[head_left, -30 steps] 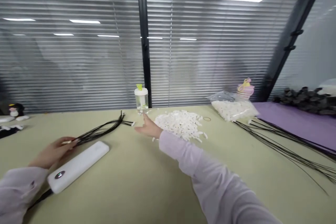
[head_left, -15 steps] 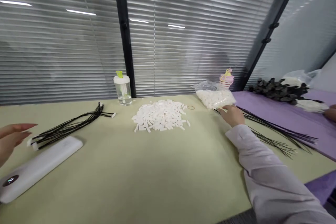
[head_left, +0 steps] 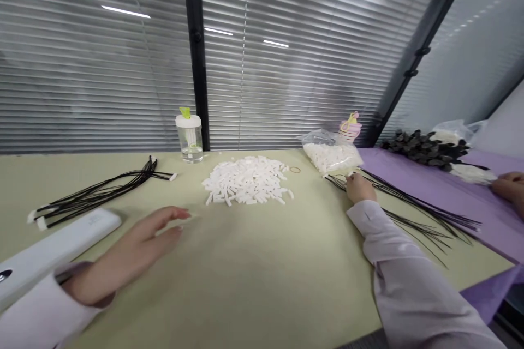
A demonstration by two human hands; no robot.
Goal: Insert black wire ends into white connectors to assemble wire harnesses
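My left hand (head_left: 135, 248) stretches out low over the yellow-green table (head_left: 254, 272), fingers extended and apart, holding nothing; it points toward the heap of small white pieces (head_left: 245, 185). My right hand (head_left: 360, 188) rests at the near end of a bundle of thin black wires (head_left: 413, 212) on the right, just below a clear bag of white pieces (head_left: 331, 155). Its fingers curl down onto the wires, and whether they grip one is hidden.
A second bundle of black wires with white tips (head_left: 98, 193) lies at the left, beside a long white device (head_left: 53, 248). A clear jar with a green cap (head_left: 189, 136) stands by the blinds. Another person's hand (head_left: 510, 185) rests on the purple mat (head_left: 442, 191) near dark pieces (head_left: 426, 147).
My left hand has swung from the far left edge in toward the middle of the table. My right hand stays at the right wire bundle, slightly closer to the bag.
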